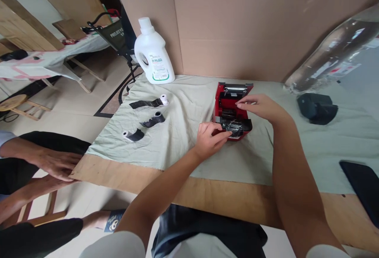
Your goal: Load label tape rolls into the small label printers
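A small red device (217, 106), which looks like a label printer, stands on the cloth with its lid raised. In its front part lies a roll of shiny black ribbon (236, 128). My left hand (209, 137) is at the device's front left, its thumb and forefinger closed at the left end of this ribbon roll. Over the right side of the opening is my right hand (256, 106), thumb and fingertips pinched together at the inner space; anything between them is too small to make out.
Three small rolls with black strips, a far roll (163, 100), a middle roll (158, 115) and a near roll (129, 134), lie left. A white detergent bottle (155, 55) stands behind. A black object (317, 108) and a phone (361, 187) are right. Another person's hands (57, 163) rest at the left corner.
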The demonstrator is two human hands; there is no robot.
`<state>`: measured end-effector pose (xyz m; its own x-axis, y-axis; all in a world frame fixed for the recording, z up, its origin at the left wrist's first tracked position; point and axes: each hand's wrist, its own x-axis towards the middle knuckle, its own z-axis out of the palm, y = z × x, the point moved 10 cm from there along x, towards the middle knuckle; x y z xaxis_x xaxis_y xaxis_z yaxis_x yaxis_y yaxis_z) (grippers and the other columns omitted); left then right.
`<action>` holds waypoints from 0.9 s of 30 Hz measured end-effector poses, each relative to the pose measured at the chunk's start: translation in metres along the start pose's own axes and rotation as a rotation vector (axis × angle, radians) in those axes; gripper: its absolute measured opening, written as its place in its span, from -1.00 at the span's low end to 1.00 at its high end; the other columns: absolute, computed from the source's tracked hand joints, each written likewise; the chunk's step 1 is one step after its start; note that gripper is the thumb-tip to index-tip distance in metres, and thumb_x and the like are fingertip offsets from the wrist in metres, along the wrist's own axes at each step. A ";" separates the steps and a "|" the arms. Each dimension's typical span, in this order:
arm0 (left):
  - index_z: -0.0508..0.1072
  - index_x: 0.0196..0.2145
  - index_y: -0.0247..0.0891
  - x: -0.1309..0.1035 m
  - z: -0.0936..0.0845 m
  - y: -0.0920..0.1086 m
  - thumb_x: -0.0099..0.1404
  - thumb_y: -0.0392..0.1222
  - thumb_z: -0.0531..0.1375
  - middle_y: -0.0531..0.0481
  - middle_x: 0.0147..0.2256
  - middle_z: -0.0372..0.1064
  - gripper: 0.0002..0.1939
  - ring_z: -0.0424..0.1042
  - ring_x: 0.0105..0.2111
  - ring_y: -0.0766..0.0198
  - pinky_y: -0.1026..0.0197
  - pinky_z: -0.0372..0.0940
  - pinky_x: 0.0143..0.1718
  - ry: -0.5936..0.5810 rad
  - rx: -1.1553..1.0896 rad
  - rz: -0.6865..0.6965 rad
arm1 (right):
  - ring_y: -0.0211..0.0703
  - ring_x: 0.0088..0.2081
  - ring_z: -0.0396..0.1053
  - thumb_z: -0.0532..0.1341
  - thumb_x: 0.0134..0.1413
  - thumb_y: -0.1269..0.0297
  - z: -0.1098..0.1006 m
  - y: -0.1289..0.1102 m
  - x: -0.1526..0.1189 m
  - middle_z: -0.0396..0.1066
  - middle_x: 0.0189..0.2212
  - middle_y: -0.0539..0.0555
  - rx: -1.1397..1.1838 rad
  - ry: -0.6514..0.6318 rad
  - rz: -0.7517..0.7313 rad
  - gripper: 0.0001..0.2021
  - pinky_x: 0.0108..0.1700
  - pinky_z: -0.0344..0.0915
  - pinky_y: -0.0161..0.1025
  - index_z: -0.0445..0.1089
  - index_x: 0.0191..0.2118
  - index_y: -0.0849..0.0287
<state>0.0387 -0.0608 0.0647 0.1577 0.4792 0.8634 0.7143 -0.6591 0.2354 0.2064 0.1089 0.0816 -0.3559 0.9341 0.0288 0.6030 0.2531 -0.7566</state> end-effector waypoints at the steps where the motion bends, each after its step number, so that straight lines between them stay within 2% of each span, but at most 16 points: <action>1: 0.69 -0.15 -0.01 0.000 0.001 0.000 0.45 -0.21 0.25 -0.03 -0.24 0.43 -0.81 0.40 -0.17 0.25 0.13 0.25 -0.07 -0.020 0.000 -0.004 | 0.04 -0.17 0.50 0.39 0.08 -0.04 -0.011 0.003 -0.002 0.62 -0.28 0.04 0.046 0.054 0.011 -0.74 -0.01 0.43 0.01 0.64 -0.32 0.04; 3: 0.68 -0.16 -0.01 0.000 0.001 0.001 0.45 -0.22 0.24 -0.02 -0.26 0.43 -0.81 0.40 -0.19 0.26 0.14 0.25 -0.09 -0.025 -0.011 -0.002 | 0.03 -0.14 0.50 0.40 0.07 -0.03 -0.031 0.009 -0.005 0.62 -0.26 0.05 0.160 0.215 0.016 -0.74 0.02 0.44 0.01 0.61 -0.31 0.05; 5: 0.67 -0.16 -0.02 -0.001 0.000 0.002 0.45 -0.24 0.24 -0.01 -0.27 0.43 -0.81 0.40 -0.22 0.27 0.15 0.25 -0.12 -0.014 -0.034 0.012 | 0.01 -0.12 0.50 0.40 0.06 -0.02 -0.041 0.018 -0.005 0.61 -0.21 0.06 0.274 0.364 0.010 -0.71 0.00 0.46 0.01 0.59 -0.19 0.03; 9: 0.65 -0.15 -0.06 -0.001 -0.002 0.004 0.44 -0.25 0.25 0.00 -0.28 0.42 -0.83 0.40 -0.26 0.30 0.17 0.26 -0.16 0.014 -0.090 0.048 | -0.01 -0.13 0.49 0.37 0.09 -0.07 -0.032 0.036 0.007 0.55 -0.14 0.07 0.362 0.488 0.002 -0.58 -0.07 0.50 0.01 0.52 0.04 -0.05; 13: 0.65 -0.15 -0.04 -0.001 -0.002 0.002 0.45 -0.23 0.25 0.02 -0.30 0.42 -0.84 0.40 -0.28 0.30 0.16 0.24 -0.18 0.011 -0.084 0.046 | -0.03 -0.05 0.46 0.32 0.13 -0.15 -0.020 0.041 0.014 0.48 0.02 0.04 0.402 0.515 -0.056 -0.57 -0.09 0.50 -0.06 0.46 0.08 -0.16; 17: 0.65 -0.15 -0.05 0.001 -0.006 0.003 0.42 -0.25 0.27 0.02 -0.30 0.43 -0.84 0.40 -0.29 0.30 0.16 0.24 -0.19 0.043 -0.091 0.057 | -0.05 -0.05 0.43 0.25 0.18 -0.12 -0.016 0.044 0.000 0.44 -0.11 0.03 0.454 0.555 -0.087 -0.71 -0.04 0.46 -0.06 0.45 -0.18 -0.04; 20: 0.65 -0.14 -0.06 0.001 -0.008 0.006 0.41 -0.28 0.27 0.03 -0.29 0.44 -0.83 0.42 -0.25 0.30 0.17 0.26 -0.16 0.057 -0.098 0.077 | -0.01 0.04 0.40 0.31 0.02 0.07 -0.010 0.045 -0.019 0.40 -0.10 0.04 0.438 0.581 -0.153 -0.82 0.09 0.42 -0.02 0.42 -0.32 0.03; 21: 0.65 -0.13 -0.06 0.001 -0.008 0.007 0.41 -0.28 0.27 0.03 -0.29 0.44 -0.83 0.43 -0.24 0.30 0.17 0.26 -0.15 0.056 -0.096 0.081 | 0.01 0.07 0.39 0.33 -0.05 0.12 -0.004 0.048 -0.024 0.40 -0.05 0.03 0.461 0.569 -0.158 -0.82 0.13 0.41 0.00 0.43 -0.29 0.01; 23: 0.65 -0.12 -0.06 0.001 -0.008 0.007 0.40 -0.28 0.28 0.02 -0.29 0.44 -0.82 0.43 -0.23 0.30 0.17 0.27 -0.13 0.053 -0.094 0.086 | 0.05 0.13 0.38 0.32 -0.16 0.16 0.013 0.057 -0.029 0.42 0.05 0.02 0.587 0.509 -0.133 -0.65 0.20 0.38 0.06 0.46 -0.13 -0.05; 25: 0.65 -0.12 -0.05 -0.002 -0.007 0.006 0.40 -0.26 0.29 0.02 -0.28 0.44 -0.83 0.42 -0.23 0.30 0.17 0.27 -0.13 0.046 -0.088 0.079 | 0.09 0.21 0.36 0.30 -0.15 0.12 0.032 0.062 -0.030 0.44 0.15 0.02 0.754 0.436 -0.111 -0.48 0.29 0.32 0.11 0.43 0.05 -0.10; 27: 0.66 -0.13 -0.03 -0.004 -0.002 0.003 0.41 -0.22 0.29 0.01 -0.25 0.43 -0.85 0.43 -0.22 0.29 0.16 0.28 -0.11 0.011 -0.071 0.056 | 0.11 0.31 0.31 0.28 -0.10 0.06 0.044 0.061 -0.031 0.42 0.24 0.02 0.858 0.392 -0.121 -0.41 0.38 0.23 0.12 0.40 0.15 -0.10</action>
<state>0.0388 -0.0658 0.0627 0.1880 0.4347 0.8807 0.6544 -0.7241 0.2177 0.2229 0.0846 0.0056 -0.0229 0.9712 0.2373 -0.2078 0.2276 -0.9513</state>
